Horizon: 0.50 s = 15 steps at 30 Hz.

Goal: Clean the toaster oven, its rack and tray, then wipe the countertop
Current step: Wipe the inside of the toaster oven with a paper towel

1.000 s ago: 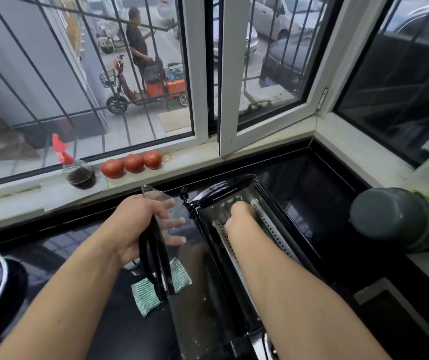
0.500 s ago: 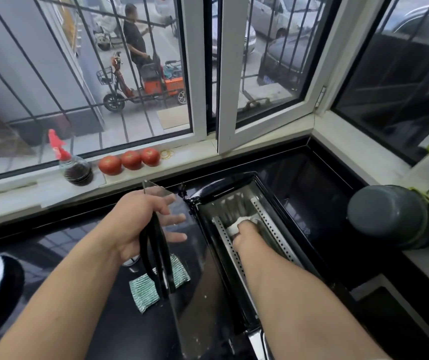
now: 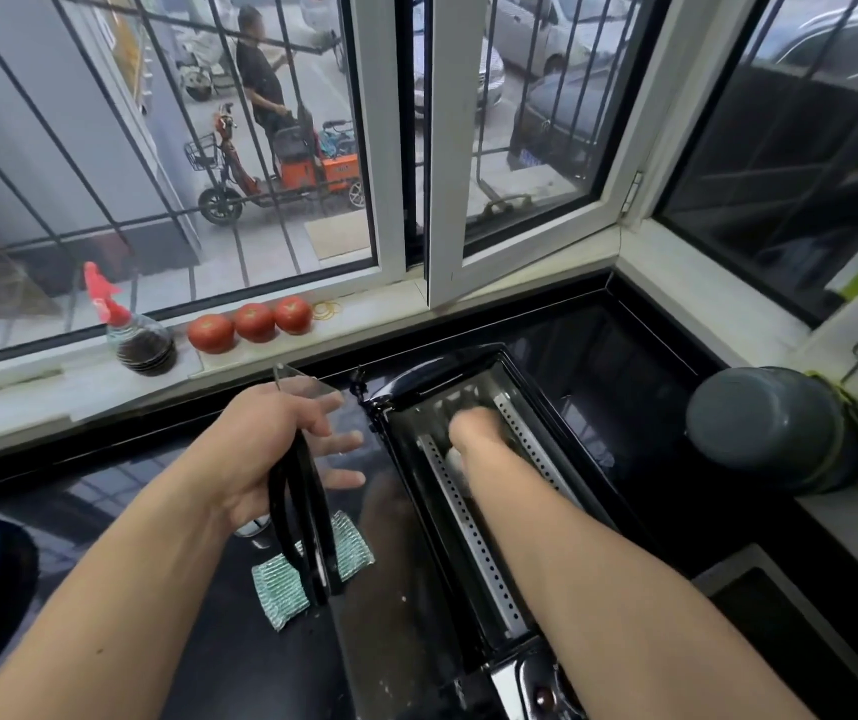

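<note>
Both forearms bare, no sleeves showing; left hand [image 3: 281, 449] and right hand [image 3: 473, 426] gloveless, no watch or bracelet visible.

Scrub pad [image 3: 312, 571] lies on countertop [image 3: 156, 491], left of toaster oven [image 3: 473, 511].

Soft daylight came through the window [image 3: 281, 148] in front of me and made pale reflections on the glossy black countertop [image 3: 120, 491], while the oven [image 3: 473, 459] interior stayed dim, my right hand [image 3: 473, 426] looked blurred, and the frame edges bent.
</note>
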Available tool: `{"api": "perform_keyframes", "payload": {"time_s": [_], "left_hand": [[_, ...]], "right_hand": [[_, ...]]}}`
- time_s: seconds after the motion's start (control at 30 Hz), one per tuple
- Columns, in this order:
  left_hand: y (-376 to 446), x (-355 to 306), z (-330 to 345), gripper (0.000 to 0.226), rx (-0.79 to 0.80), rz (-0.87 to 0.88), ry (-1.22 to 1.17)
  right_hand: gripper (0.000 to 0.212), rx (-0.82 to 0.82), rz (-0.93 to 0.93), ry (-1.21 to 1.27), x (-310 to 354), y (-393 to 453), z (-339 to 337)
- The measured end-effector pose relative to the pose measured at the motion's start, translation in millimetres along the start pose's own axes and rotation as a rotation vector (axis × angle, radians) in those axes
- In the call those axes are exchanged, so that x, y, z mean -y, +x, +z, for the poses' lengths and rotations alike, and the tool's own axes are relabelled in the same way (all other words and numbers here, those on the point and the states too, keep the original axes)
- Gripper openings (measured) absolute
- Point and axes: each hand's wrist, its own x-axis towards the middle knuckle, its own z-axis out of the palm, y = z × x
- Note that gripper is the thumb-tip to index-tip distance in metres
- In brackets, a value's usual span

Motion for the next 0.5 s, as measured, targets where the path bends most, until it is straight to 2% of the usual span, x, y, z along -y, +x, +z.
{"api": "perform_keyframes", "payload": {"time_s": [0.13,0.2,0.27,0.37,0.43,0.5], "left_hand": [[2,0,-4,0.062,-0.026,0.001,-0.019],[3,0,-3,0.059,-0.028,-0.007,-0.021],[2,0,-1,0.057,-0.024,-0.009,-0.022],[1,0,1,0.058,-0.027,-0.009,-0.016],[0,0,0,0.060,-0.030,-0.009,-0.016],[0,0,0,0.062,-0.024,-0.013,-0.022]], "right_hand": [[0.037,-0.265,-0.102,0.004,18,-37,5],[0.022,-0.236,-0.350,0.129,12,-58,13],[0.019,-0.172,-0.410,0.365,-2,-73,18],[0.018,-0.139,-0.015,0.944,-12,-49,13],[0.015,-0.155,0.151,1.006,-27,-18,5],[0.014,-0.144,0.238,0.932,-40,14,0]]}}
